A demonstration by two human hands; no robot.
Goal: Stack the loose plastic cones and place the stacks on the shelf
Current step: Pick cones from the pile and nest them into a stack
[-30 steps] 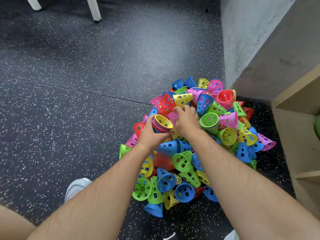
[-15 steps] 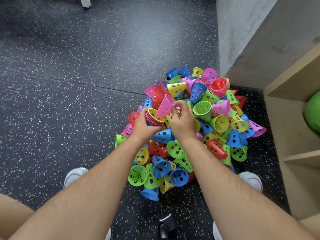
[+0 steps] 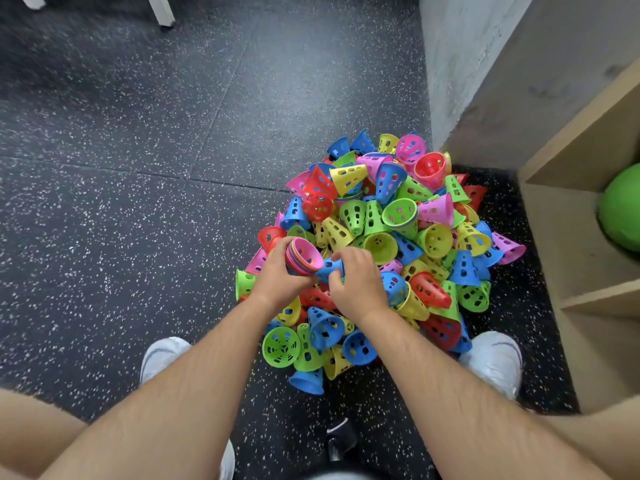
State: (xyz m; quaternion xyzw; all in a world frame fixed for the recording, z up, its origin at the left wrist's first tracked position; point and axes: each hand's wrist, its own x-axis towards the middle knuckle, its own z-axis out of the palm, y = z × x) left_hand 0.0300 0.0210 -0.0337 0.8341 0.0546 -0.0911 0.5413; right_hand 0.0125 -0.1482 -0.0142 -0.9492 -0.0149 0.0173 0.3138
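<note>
Dark speckled rubber floor lies under a big heap of small plastic cones with holes, in red, blue, green, yellow and pink. The heap sits just beside a pale wooden shelf with a green ball inside.

The left hand curls round a short stack of nested cones, over the near left part of the heap. Half a second ago a pink cone was only going in. Now it sits on top, so the stack is one cone taller.

The right hand has moved on and pinches a blue plastic cone right beside the stack. Its fingers hide much of it, so I cannot be sure how it is turned. I think it goes in next.

Most cones are loose, and I see no stack on the shelf, so lots is left. No words or labels can be read.
</note>
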